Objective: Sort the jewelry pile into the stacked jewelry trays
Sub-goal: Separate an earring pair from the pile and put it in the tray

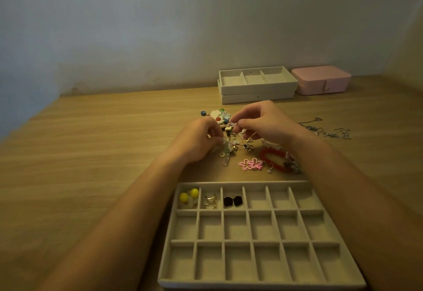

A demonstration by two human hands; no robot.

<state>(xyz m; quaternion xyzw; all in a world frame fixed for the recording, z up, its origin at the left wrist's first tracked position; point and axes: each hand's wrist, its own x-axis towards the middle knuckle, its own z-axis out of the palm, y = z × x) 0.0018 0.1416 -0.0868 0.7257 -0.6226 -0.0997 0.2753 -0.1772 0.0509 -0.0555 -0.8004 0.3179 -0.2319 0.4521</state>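
The jewelry pile (225,121) lies mid-table, a tangle of flower pieces, beads and earrings. My left hand (199,140) reaches into its left side, fingertips pinching a small pale piece. My right hand (261,122) hovers over the pile's right side and pinches a small pink-and-silver piece between thumb and forefinger. A grey multi-compartment tray (261,213) sits at the near edge. Its far row holds yellow ball earrings (188,195), gold rings (210,200) and black studs (232,201). Pink flower earrings (250,164) and a red bead bracelet (274,159) lie beside the pile.
Two stacked grey trays (256,89) stand at the back by the wall, a closed pink jewelry box (321,80) to their right. Silver chains (327,129) lie loose at the right of the wooden table (91,153).
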